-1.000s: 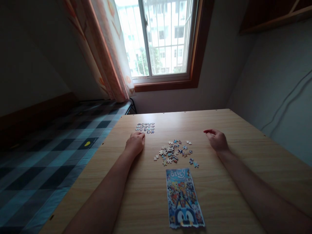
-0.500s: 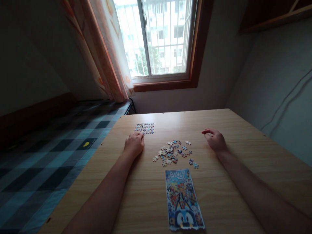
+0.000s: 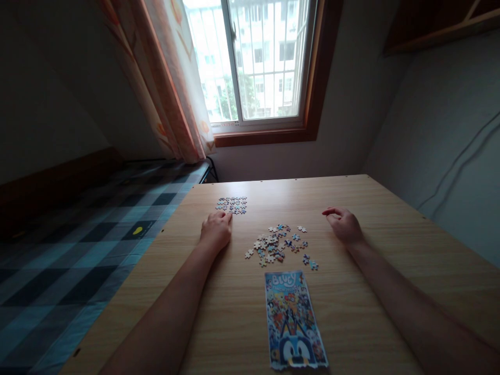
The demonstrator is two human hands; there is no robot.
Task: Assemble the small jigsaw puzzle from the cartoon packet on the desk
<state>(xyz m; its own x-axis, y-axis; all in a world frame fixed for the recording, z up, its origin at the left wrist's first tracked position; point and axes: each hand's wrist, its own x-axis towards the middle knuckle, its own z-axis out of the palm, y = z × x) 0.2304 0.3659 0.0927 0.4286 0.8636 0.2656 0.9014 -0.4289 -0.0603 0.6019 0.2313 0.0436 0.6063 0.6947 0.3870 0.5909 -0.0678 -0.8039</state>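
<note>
Loose puzzle pieces sat on the surface, puzzle rows at ten o'clock from them, poster around six. Left hand curled by the rows, right hand half-curled near three; honestly couldn't tell if either grip held anything.

Puzzle pieces are a mix of cream, blue and purple, and the sheet is blue with busy multicoloured cartoons. Tabletop's tan woodgrain, bedspread's blue-grey-black check, curtain's orange-and-white floral.
</note>
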